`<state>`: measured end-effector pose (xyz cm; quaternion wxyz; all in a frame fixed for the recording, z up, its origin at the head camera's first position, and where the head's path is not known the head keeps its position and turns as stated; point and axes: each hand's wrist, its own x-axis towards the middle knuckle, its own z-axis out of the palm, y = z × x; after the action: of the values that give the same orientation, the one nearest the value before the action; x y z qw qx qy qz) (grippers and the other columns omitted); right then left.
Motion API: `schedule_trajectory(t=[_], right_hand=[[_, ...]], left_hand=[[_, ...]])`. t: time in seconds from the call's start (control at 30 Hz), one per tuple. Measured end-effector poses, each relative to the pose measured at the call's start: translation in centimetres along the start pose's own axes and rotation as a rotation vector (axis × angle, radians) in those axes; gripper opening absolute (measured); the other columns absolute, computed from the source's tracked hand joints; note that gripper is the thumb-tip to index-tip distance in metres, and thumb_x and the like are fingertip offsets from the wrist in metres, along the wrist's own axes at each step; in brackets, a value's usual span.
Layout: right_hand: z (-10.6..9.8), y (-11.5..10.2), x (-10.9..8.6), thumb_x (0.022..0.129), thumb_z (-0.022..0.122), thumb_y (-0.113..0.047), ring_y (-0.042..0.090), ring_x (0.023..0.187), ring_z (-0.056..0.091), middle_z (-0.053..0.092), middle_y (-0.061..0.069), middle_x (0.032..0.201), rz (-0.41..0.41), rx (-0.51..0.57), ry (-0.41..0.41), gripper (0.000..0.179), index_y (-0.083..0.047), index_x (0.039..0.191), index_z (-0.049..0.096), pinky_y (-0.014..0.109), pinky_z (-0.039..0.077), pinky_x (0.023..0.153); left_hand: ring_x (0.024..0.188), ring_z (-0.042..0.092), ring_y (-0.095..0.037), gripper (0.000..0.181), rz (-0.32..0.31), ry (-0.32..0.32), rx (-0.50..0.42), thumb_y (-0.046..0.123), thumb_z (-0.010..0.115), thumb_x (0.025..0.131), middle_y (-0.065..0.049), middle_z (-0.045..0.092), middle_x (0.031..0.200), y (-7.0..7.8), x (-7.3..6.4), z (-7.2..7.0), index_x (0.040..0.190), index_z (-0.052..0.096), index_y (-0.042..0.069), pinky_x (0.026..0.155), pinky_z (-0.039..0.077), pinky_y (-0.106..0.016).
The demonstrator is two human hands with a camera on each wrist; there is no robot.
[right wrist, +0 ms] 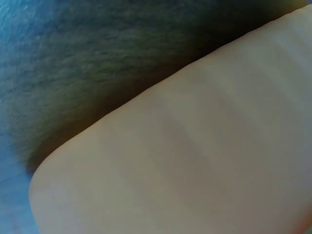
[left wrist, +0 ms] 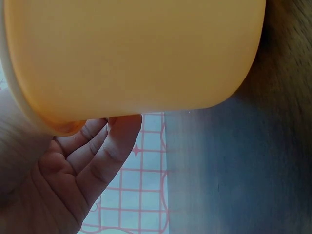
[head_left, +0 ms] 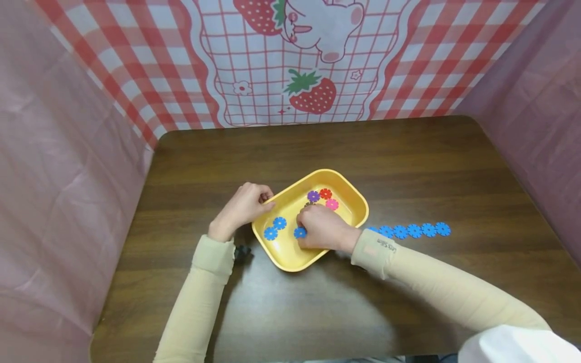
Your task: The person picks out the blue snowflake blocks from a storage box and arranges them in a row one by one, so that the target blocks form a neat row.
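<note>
A yellow plastic basin (head_left: pixel 324 174) sits at an angle on the table. My left hand (head_left: pixel 245 205) holds its left rim, thumb over the edge and fingers (left wrist: pixel 105 158) against the outer wall. Inside the basin, my right hand (head_left: pixel 326 227) reaches low with curled fingers, a blue notched disc (head_left: pixel 299 232) between its thumb and forefinger. Two more blue discs (head_left: pixel 271 233) lie to the left on the basin floor. Beyond the right hand are a purple disc (head_left: pixel 313 196), a red disc (head_left: pixel 325 193), a pink disc (head_left: pixel 332 204) and a partly covered brown disc (head_left: pixel 310 204).
A row of several blue discs (head_left: pixel 414 231) lies on the wooden table (head_left: pixel 408 166) right of the basin, its left end partly behind the right sleeve. A small black object (head_left: pixel 242 252) shows beside the left cuff. A checked strawberry cloth (head_left: pixel 313 96) hangs behind the table.
</note>
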<state>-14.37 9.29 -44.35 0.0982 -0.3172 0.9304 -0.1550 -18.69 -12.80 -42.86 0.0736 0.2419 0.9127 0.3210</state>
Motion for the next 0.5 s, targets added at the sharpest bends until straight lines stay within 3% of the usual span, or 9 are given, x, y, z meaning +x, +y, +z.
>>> schedule_trajectory(t=[0.23, 0.37, 0.5], right_hand=[[-0.8, 0.5, -0.8, 0.075, 0.075, -0.030, 0.013, 0.059, 0.048, 0.049, -0.008, 0.060, 0.035, 0.025, 0.077, 0.019, -0.013, 0.075, 0.065, 0.027, 0.040, 0.054], [-2.2, 0.9, -1.8, 0.075, 0.077, -0.030, 0.013, 0.062, 0.050, 0.053, -0.007, 0.065, 0.039, 0.078, 0.155, 0.023, -0.010, 0.084, 0.069, 0.028, 0.044, 0.059], [-4.0, 1.6, -3.1, 0.074, 0.079, -0.027, 0.014, 0.061, 0.050, 0.058, -0.005, 0.069, 0.047, 0.111, 0.216, 0.021, -0.011, 0.082, 0.068, 0.030, 0.044, 0.058]], left_hand=[[0.065, 0.056, -0.016, 0.009, -0.001, -0.005, -0.005, 0.011, 0.074, 0.088, -0.003, 0.064, 0.073, 0.1, 0.1, 0.1, 0.084, 0.071, 0.004, 0.063, 0.048, -0.028], [0.065, 0.056, -0.016, 0.009, 0.006, -0.003, 0.005, 0.011, 0.074, 0.088, -0.003, 0.064, 0.073, 0.2, 0.1, 0.1, 0.083, 0.071, 0.004, 0.063, 0.048, -0.028], [0.066, 0.056, -0.016, 0.009, 0.008, -0.002, 0.013, 0.011, 0.073, 0.089, -0.003, 0.064, 0.073, 0.2, 0.2, 0.1, 0.084, 0.071, 0.004, 0.064, 0.048, -0.028]])
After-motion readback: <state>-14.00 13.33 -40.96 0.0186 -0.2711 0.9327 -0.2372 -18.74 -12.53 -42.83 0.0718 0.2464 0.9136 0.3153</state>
